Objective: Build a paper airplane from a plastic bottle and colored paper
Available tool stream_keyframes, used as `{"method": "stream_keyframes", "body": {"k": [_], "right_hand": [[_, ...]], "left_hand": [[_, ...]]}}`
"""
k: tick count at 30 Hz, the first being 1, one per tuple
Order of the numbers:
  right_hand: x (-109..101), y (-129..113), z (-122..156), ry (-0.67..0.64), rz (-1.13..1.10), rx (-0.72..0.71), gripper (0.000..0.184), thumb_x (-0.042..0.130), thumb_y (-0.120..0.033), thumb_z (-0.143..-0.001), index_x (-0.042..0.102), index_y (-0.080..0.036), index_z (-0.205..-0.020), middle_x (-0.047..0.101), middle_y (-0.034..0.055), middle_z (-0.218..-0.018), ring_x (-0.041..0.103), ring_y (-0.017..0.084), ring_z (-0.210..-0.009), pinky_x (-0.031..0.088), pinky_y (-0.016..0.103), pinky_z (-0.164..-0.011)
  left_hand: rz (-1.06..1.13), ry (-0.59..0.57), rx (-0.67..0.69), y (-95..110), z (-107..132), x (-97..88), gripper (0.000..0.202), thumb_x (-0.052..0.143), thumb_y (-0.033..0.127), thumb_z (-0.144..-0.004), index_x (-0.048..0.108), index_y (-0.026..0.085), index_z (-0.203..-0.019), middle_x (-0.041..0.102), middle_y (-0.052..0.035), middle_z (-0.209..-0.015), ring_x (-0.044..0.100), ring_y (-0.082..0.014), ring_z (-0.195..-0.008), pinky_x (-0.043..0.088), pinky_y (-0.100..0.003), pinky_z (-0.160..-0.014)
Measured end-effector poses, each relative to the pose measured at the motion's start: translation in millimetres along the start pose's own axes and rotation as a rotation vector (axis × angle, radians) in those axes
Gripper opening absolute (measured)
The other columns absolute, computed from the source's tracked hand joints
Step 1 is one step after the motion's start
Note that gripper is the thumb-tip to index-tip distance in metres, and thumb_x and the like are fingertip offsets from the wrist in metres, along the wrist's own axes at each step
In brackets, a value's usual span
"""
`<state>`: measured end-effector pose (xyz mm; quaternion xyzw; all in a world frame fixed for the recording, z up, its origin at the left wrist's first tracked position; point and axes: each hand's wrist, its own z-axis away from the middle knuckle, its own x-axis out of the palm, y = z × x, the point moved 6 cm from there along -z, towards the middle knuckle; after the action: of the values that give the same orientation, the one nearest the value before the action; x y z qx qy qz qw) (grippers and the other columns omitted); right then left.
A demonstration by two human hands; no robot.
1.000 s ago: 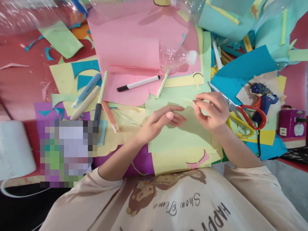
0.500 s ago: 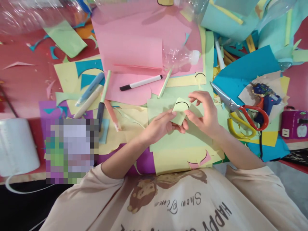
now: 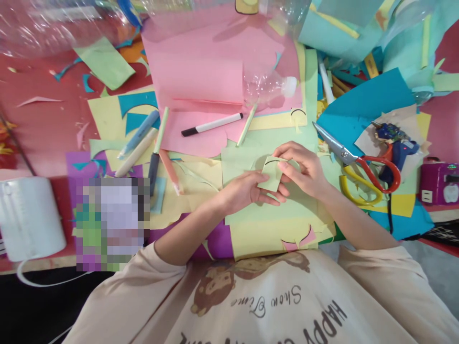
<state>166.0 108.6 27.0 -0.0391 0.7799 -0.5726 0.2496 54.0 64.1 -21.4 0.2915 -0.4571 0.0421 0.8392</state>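
Observation:
A small pale green piece of paper (image 3: 271, 177) with a black curved line near its top is between my two hands. My left hand (image 3: 244, 191) holds its left side, the thumb on top and the other fingers underneath. My right hand (image 3: 303, 169) pinches the upper right corner with thumb and fingers. Below both hands lies a larger light green sheet (image 3: 244, 208). Red-handled scissors (image 3: 353, 157) rest to the right of my right hand, their blades partly spread. A black and white marker (image 3: 212, 124) lies beyond my hands on pink paper.
A plastic bottle (image 3: 268, 86) wrapped in pink paper lies at the back. Blue hot glue gun (image 3: 399, 148) and yellow scissors handle (image 3: 360, 193) are at right. Several markers (image 3: 139, 134) and paper scraps cover the left. A white container (image 3: 30, 217) stands at the far left.
My right hand has closed in on the paper and now grips its upper right corner. The paper has turned slightly, and its corner looks bent. My left hand keeps its hold.

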Motion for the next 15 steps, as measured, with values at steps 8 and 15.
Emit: {"method": "stream_keyframes", "body": {"k": [8,15], "right_hand": [[-9,-6,-1,-0.065,0.326,0.063,0.02,0.053,-0.034,-0.094,0.059,-0.02,-0.106,0.065,0.0065,-0.1,0.062,0.016,-0.081,0.05,0.029,-0.068],[-68,-32,50,-0.039,0.956,0.197,0.024,0.048,-0.027,-0.095,0.061,-0.02,-0.114,0.068,0.0114,-0.11,0.064,0.027,-0.103,0.053,0.04,-0.087]], "left_hand": [[-0.077,0.129,0.147,7,2,-4.7,0.027,0.051,0.035,-0.087,0.064,0.011,-0.086,0.06,-0.0006,-0.067,0.058,-0.0103,-0.056,0.046,-0.025,-0.06],[-0.118,0.236,0.108,5,6,-7.7,0.032,0.05,0.043,-0.088,0.066,0.015,-0.085,0.054,0.0012,-0.065,0.048,-0.0087,-0.055,0.04,-0.023,-0.058]]}}
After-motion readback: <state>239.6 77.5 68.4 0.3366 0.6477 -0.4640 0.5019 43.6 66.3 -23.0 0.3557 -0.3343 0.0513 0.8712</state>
